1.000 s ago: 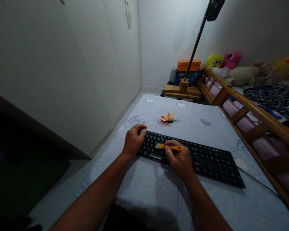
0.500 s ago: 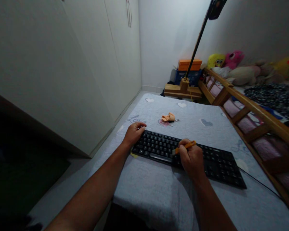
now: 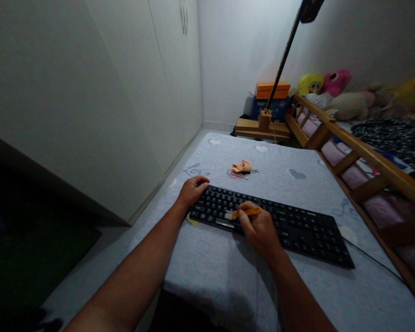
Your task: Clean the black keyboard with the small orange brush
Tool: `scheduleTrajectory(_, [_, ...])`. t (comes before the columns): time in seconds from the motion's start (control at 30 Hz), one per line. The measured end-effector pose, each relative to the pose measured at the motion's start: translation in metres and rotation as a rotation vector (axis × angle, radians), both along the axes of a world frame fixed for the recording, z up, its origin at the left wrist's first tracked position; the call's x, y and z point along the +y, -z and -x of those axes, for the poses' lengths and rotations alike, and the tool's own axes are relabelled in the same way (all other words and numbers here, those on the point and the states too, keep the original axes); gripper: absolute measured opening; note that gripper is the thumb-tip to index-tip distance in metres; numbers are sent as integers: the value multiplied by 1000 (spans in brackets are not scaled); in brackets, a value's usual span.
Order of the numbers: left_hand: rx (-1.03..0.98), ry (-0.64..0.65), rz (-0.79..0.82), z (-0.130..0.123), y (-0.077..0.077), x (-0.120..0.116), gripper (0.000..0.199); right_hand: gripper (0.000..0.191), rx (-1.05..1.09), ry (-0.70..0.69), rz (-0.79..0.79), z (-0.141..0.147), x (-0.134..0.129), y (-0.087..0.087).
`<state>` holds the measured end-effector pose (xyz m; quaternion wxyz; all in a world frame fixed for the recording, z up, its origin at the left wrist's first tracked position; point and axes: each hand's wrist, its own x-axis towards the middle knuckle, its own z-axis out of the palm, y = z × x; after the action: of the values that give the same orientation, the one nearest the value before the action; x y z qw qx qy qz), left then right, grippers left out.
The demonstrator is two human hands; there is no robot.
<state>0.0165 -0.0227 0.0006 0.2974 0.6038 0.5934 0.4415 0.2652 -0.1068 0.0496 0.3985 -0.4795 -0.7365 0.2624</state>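
A black keyboard lies slantwise on the light blue cloth of the table. My left hand grips its far left corner, thumb on top. In my right hand is a small brush with an orange handle, pinched between thumb and fingers. The brush's pale bristles rest on the keys just above the left part of the space bar. Beyond the keyboard sits a crumpled orange cloth with thin metal tools beside it.
A wooden bed rail runs along the right, with plush toys behind it. A black pole on a wooden base stands past the table's far edge. White cabinet doors rise at left. The keyboard's cable trails right.
My right hand and the brush have moved left along the keys, towards my left hand. My left hand stays at the keyboard's corner.
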Motion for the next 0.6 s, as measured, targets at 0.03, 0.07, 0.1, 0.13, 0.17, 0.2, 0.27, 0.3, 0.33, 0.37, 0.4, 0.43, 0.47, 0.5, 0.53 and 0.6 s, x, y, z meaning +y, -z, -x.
scheduleTrajectory(0.03, [4,10,5,0,0,0,26,22,-26,42,-25,-2,1,0])
scheduleTrajectory(0.07, [6,14,10,-1,0,0,26,22,-46,88,-51,-5,1,0])
scheduleTrajectory(0.1, [9,16,14,-1,0,0,26,22,-58,128,-74,-7,1,0])
scheduleTrajectory(0.13, [14,15,17,-1,0,0,26,22,-57,156,-87,-9,2,-1])
scheduleTrajectory(0.17, [21,12,17,-1,0,0,26,22,-44,164,-90,-10,1,-2])
scheduleTrajectory(0.2, [30,10,16,-1,1,0,26,23,-18,154,-82,-11,1,-2])
scheduleTrajectory(0.27, [48,7,16,-1,0,1,26,24,57,96,-33,-9,0,-3])
scheduleTrajectory(0.3, [53,9,18,-1,0,1,26,24,97,56,0,-7,-1,-3])
scheduleTrajectory(0.33, [56,9,21,0,0,2,26,25,129,14,33,-5,-2,-3])
scheduleTrajectory(0.37, [57,9,24,0,0,2,26,25,149,-25,62,-2,-3,-3])
scheduleTrajectory(0.4, [57,8,25,0,0,3,27,25,157,-58,85,1,-4,-3])
scheduleTrajectory(0.43, [56,7,24,0,0,3,27,25,153,-82,96,3,-5,-3])
scheduleTrajectory(0.47, [57,8,22,0,0,3,27,24,140,-99,98,6,-5,-2])
scheduleTrajectory(0.5, [60,8,19,0,0,3,28,24,120,-105,91,7,-6,-2])
scheduleTrajectory(0.53, [65,10,15,0,0,3,28,23,95,-103,78,8,-5,-2])
scheduleTrajectory(0.6, [73,11,11,0,0,3,29,22,37,-76,39,8,-5,-1])
